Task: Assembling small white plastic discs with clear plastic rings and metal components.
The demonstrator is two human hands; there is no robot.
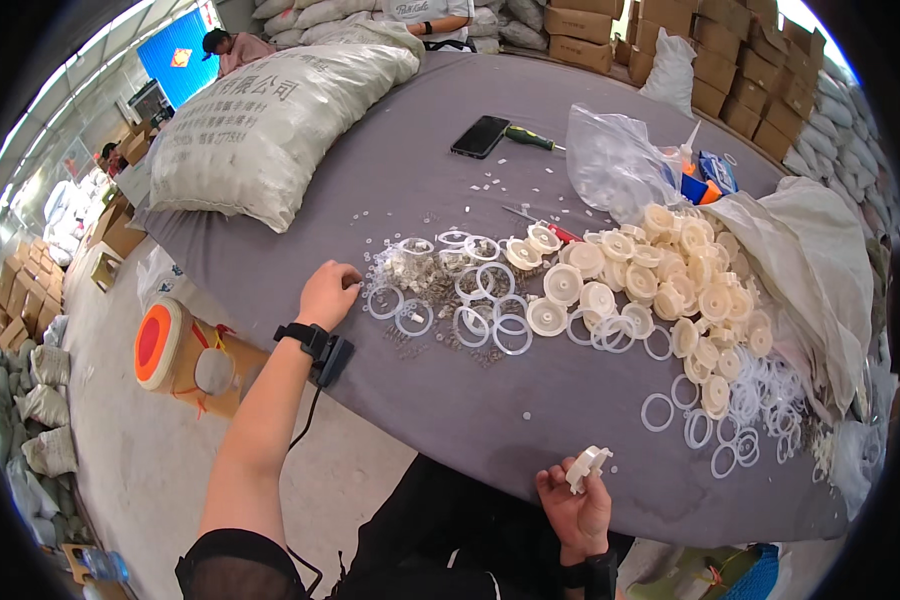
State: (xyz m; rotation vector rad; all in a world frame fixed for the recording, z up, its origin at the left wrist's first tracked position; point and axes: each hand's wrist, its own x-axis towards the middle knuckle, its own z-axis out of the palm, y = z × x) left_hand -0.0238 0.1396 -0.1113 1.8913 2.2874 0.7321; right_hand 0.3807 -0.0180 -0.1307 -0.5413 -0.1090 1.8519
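My right hand [578, 510] is at the table's near edge, thumb and fingers closed round a round cream plastic cap [589, 468] held tilted on its side. My left hand [328, 294] rests on the table at the left end of a heap of small clear and white plastic bits [415, 268]. Its fingers are curled together; whatever they may pinch is too small to make out. Translucent rings [511, 334] lie just right of that heap, flat and overlapping. Farther right, many more cream caps [715, 302] are piled up, with some loose rings [658, 412] in front.
A full white woven sack [255, 130] lies at the table's back left. A black phone [480, 137], a green-handled screwdriver [530, 138], a clear plastic bag [620, 165] and a glue bottle [688, 150] are at the back. An orange-topped bin [185, 350] stands left on the floor. Another person [435, 20] is across the table.
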